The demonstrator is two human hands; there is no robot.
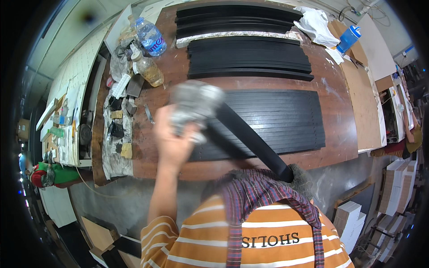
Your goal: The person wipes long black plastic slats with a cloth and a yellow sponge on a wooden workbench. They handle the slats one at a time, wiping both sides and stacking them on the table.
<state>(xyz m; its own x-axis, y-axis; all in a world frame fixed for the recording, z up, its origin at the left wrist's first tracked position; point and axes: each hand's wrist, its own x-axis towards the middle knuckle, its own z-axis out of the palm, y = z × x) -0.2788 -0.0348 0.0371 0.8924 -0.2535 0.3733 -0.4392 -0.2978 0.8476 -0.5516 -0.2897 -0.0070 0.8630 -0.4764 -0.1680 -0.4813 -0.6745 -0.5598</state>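
Observation:
My left hand, blurred by motion, is closed on a crumpled grey-white rag. The rag is at the far end of a long flat black strip; whether it wraps the strip cannot be made out. Close to my chest, my right hand, in a dark grey knit glove, grips the strip's near end; most of its fingers are hidden. Beneath the slanting strip, a row of black strips lies side by side on the brown table.
Two stacks of black strips lie farther back. At the left stand a large water bottle and a bottle of yellowish liquid, near sponge blocks on a stained cloth. A blue bottle and white cloth are back right.

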